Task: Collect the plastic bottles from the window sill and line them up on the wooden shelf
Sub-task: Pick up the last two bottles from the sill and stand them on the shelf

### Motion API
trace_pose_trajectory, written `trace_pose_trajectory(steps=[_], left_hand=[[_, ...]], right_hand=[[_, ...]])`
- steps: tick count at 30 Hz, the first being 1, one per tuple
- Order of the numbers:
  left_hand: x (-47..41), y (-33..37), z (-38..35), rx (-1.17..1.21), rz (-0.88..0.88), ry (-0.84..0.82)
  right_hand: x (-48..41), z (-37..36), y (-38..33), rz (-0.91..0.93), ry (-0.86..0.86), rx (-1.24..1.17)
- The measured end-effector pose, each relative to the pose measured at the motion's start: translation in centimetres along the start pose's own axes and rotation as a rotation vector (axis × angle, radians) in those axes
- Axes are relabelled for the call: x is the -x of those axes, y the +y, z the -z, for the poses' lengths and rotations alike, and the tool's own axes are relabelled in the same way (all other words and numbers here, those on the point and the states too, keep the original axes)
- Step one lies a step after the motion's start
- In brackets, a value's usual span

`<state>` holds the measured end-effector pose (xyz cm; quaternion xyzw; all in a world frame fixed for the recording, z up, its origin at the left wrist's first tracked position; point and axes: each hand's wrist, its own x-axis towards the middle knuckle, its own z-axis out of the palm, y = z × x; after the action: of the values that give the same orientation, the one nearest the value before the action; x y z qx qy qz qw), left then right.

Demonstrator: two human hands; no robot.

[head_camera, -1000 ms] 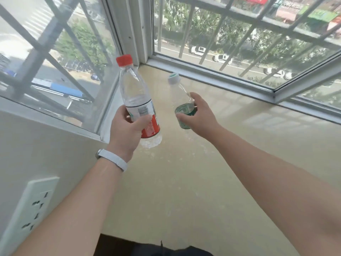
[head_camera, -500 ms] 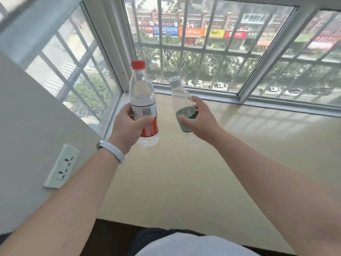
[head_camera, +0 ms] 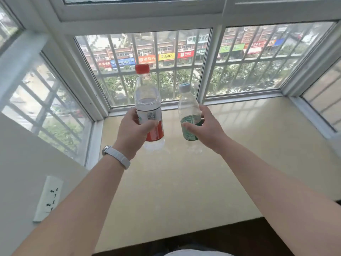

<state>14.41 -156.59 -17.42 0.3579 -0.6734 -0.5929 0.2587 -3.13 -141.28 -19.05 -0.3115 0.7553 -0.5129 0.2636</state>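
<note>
My left hand [head_camera: 132, 134] grips a tall clear bottle with a red cap and a red and white label [head_camera: 147, 100], held upright above the beige window sill [head_camera: 184, 182]. A smaller clear bottle with a pale blue cap and a green label [head_camera: 188, 108] is upright in my right hand [head_camera: 206, 129], just right of the first one. Both bottles are lifted off the sill and stand apart from each other. A light band sits on my left wrist. No wooden shelf is in view.
White-framed windows with outside bars [head_camera: 156, 71] close the sill on the left, back and right. A white wall socket [head_camera: 48, 197] is on the wall at lower left. The sill's front edge [head_camera: 184, 235] meets a dark floor below.
The view has tilted upward and swung right, showing more of the window and street. Both hands still hold their bottles, now higher and more centred in view.
</note>
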Motion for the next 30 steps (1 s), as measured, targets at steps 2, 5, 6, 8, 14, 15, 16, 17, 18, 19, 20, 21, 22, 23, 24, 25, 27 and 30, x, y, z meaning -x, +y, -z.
trace_pose_trajectory(steps=[2, 5, 6, 8, 14, 15, 16, 17, 18, 19, 20, 21, 22, 23, 24, 25, 27, 30], left_hand=[[0.1, 0.5, -0.4, -0.002, -0.011, -0.07], [0.3, 1.4, -1.0, 0.004, -0.041, -0.164], [0.6, 1.5, -1.3, 0.013, -0.045, -0.185], [1.1, 1.9, -2.2, 0.029, -0.052, -0.226], [2.9, 2.8, -6.3, 0.067, -0.052, -0.413], [3.2, 2.9, -7.3, 0.073, -0.051, -0.446], [3.7, 3.1, -8.4, 0.072, -0.052, -0.476], [4.2, 3.3, -9.5, 0.062, -0.062, -0.504], [4.6, 3.6, -10.6, 0.055, -0.07, -0.528], [4.9, 3.9, -11.9, 0.046, -0.079, -0.553], [5.1, 4.3, -13.1, 0.039, -0.085, -0.577], [5.2, 4.5, -14.5, 0.022, -0.096, -0.602], [5.3, 4.7, -16.0, 0.006, -0.107, -0.627], [5.5, 4.9, -17.7, -0.011, -0.111, -0.651], [6.0, 5.1, -19.4, -0.02, -0.106, -0.673], [6.5, 5.3, -21.1, -0.029, -0.1, -0.692], [7.6, 6.2, -25.0, -0.04, -0.102, -0.729], [9.5, 7.9, -31.3, -0.077, -0.137, -0.805]], right_hand=[[1.5, 0.3, -0.2, -0.024, 0.067, -0.024], [3.9, 1.0, -0.9, -0.062, 0.149, -0.046], [4.7, 1.3, -1.0, -0.069, 0.171, -0.053], [6.2, 2.0, -1.2, -0.076, 0.23, -0.068], [12.2, 5.9, 0.2, -0.136, 0.428, -0.042], [13.3, 6.6, 0.6, -0.147, 0.46, -0.039], [14.4, 7.4, 1.1, -0.166, 0.488, -0.037], [15.5, 8.3, 1.6, -0.189, 0.512, -0.034], [16.3, 9.3, 2.2, -0.21, 0.538, -0.034], [17.0, 10.4, 2.7, -0.229, 0.568, -0.035], [17.5, 11.5, 3.2, -0.243, 0.598, -0.033], [18.0, 12.7, 3.7, -0.255, 0.624, -0.031], [18.5, 13.8, 4.2, -0.262, 0.641, -0.032], [19.1, 15.0, 4.7, -0.267, 0.652, -0.036], [19.8, 16.2, 5.3, -0.274, 0.661, -0.04], [20.5, 17.5, 5.8, -0.284, 0.675, -0.043], [22.1, 20.4, 6.7, -0.301, 0.72, -0.039], [24.7, 25.3, 8.1, -0.319, 0.793, -0.054]])
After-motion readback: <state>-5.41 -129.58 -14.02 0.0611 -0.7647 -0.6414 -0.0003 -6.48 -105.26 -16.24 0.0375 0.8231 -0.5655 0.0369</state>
